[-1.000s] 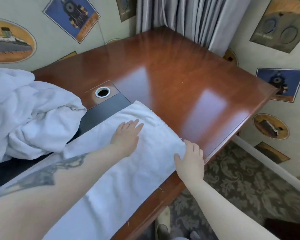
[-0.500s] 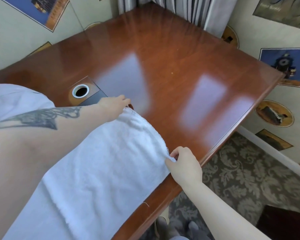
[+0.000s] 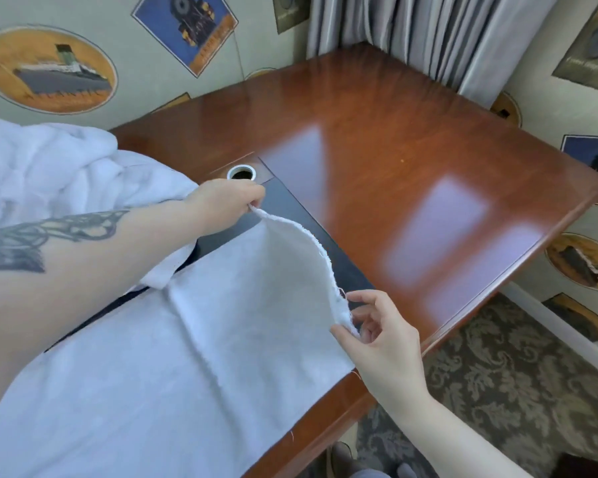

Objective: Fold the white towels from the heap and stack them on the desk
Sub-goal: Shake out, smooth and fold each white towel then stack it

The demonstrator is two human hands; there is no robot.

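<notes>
White terry cloth covers the near part of the surface point(image 3: 377, 139): one towel point(image 3: 173, 357) lies stretched out toward the person, with its far end raised off the wood. The left hand point(image 3: 221, 205) pinches the far corner, fingers clenched on the hem, and the right hand point(image 3: 377, 339) pinches the near corner of that same end between thumb and forefinger, the other fingers spread loosely. The edge sags in a curve between the two hands.

By my reading this towel is in the middle of a fold, its lifted end probably about to be carried back over the part lying flat. No finished, folded towel shows anywhere on the surface, so the stack seems not yet begun. A heap point(image 3: 49, 174) of white towels sits at the left, behind the left forearm, so much work appears to remain.

How many towels the heap holds cannot be told; it is cut off at the left edge. The towel's near end runs out of view at the bottom, and the left forearm hides part of the heap.
</notes>
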